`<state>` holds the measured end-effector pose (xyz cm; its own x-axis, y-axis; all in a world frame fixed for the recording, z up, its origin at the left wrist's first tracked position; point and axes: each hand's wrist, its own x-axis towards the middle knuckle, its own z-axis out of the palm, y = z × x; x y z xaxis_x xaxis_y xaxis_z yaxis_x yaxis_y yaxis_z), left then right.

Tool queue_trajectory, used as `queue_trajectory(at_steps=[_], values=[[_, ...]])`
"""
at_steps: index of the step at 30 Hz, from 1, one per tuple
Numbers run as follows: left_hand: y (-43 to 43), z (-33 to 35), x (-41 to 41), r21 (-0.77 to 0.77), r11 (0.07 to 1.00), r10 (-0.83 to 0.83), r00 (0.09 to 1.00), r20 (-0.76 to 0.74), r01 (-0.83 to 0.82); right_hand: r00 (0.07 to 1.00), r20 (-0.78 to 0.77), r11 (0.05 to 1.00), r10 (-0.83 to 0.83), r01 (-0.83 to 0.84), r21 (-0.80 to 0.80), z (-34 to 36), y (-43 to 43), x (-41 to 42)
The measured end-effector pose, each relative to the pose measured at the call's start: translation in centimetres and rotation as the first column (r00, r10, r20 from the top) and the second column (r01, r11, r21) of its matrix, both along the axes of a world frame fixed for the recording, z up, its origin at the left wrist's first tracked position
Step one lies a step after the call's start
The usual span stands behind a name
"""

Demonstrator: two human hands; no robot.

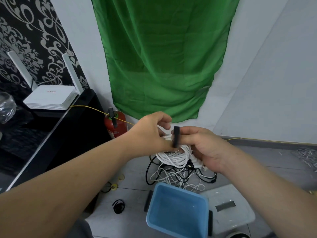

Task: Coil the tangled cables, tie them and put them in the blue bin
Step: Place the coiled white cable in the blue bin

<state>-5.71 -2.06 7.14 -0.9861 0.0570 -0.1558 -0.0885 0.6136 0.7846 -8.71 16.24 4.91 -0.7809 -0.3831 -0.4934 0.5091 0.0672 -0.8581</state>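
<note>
A coiled white cable (173,156) hangs in the air between my two hands. My right hand (204,148) grips the coil from the right, its fingers curled round the loops. A black tie strap (176,136) stands upright over the coil. My left hand (152,133) pinches the strap's lower end against the coil. Below, on the grey floor, lies a tangle of black and white cables (180,176). The blue bin (178,212) stands in front of the tangle with nothing visible inside.
A clear plastic lid (229,208) lies right of the bin. Spare black straps (147,200) and a small black coil (118,206) lie on the floor at left. A red fire extinguisher (116,124), a black cabinet with a white router (51,97), and a thin yellow cable (89,108) stand behind.
</note>
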Motion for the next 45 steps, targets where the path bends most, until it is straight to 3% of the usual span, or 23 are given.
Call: queue_trajectory(at_steps=[2, 5, 11, 20, 28, 35, 40, 45], values=[[-0.3, 0.1, -0.1, 0.157, 0.987, -0.021, 0.998, 0.056, 0.011, 0.999, -0.025, 1.0, -0.024, 0.024, 0.004, -0.1, -0.1, 0.0], [-0.3, 0.3, -0.1, 0.248, 0.969, -0.007, 1.0, -0.004, 0.008, 0.998, -0.056, 1.0, 0.011, -0.009, 0.028, -0.1, -0.2, 0.0], [0.2, -0.1, -0.6, 0.144, 0.989, 0.069, 0.981, -0.181, -0.043, 0.999, -0.031, 0.999, 0.007, -0.006, 0.033, -0.5, -0.4, 0.0], [0.7, -0.2, -0.3, 0.158, 0.987, 0.008, 0.978, -0.211, 0.026, 0.982, 0.189, 0.996, 0.012, 0.006, -0.092, -1.1, -0.8, -0.1], [1.4, -0.4, -0.4, 0.15, 0.989, 0.022, 0.975, -0.222, 0.012, 0.983, 0.175, 0.992, -0.056, 0.074, -0.102, -1.4, -0.9, -0.2], [1.2, 0.0, -0.4, 0.227, 0.974, 0.051, 0.972, -0.228, 0.003, 0.999, 0.009, 0.997, -0.042, 0.042, -0.07, -0.8, -0.6, -0.2], [0.1, 0.3, -0.5, 0.231, 0.97, -0.02, 0.967, -0.254, 0.081, 0.969, -0.247, 0.998, 0.024, -0.008, 0.062, -0.5, -0.2, -0.2], [-0.2, 0.3, -0.1, 0.22, 0.968, -0.063, 0.964, -0.259, 0.122, 0.962, -0.272, 0.993, 0.009, 0.023, 0.114, -0.7, 0.1, -0.3]])
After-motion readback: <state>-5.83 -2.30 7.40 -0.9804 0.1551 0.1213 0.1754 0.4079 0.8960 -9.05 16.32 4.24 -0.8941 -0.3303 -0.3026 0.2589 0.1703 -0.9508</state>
